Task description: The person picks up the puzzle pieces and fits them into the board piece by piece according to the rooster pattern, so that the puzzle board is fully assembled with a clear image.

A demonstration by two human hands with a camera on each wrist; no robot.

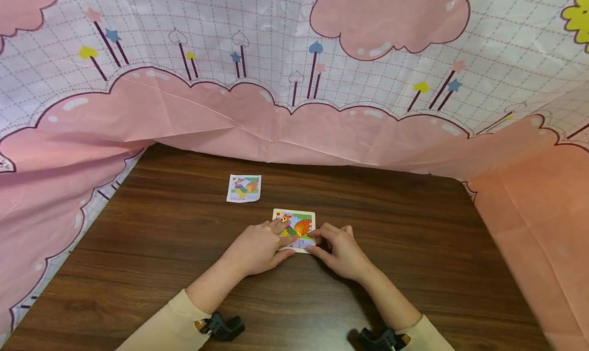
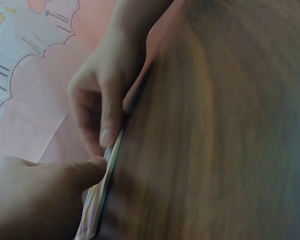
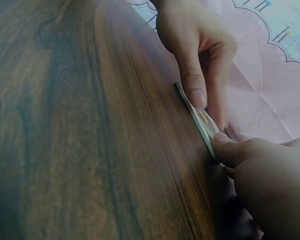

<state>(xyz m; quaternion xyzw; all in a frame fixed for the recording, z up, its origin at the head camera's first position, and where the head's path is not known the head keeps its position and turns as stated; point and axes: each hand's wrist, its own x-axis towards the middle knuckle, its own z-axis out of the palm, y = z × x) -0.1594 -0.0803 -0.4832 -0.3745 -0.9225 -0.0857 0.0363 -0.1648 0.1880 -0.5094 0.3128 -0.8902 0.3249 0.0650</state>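
A small square jigsaw puzzle (image 1: 302,224) with a pale frame and a colourful hen picture lies on the table in the head view. My left hand (image 1: 262,246) reaches over its left side, with extended fingers resting on the picture and the thumb at the near edge. At the right side, my right hand (image 1: 341,251) has its fingers bent and grips the puzzle's lower right edge between thumb and forefinger. Both wrist views show the puzzle (image 3: 197,120) nearly edge-on, flat on the wood. The hands cover parts of the picture.
A paper card (image 1: 244,188) with a matching hen picture lies farther back, left of the puzzle. The dark wooden table (image 1: 161,228) ends at a pink and white patterned cloth (image 1: 221,121), which hangs behind it and along both sides.
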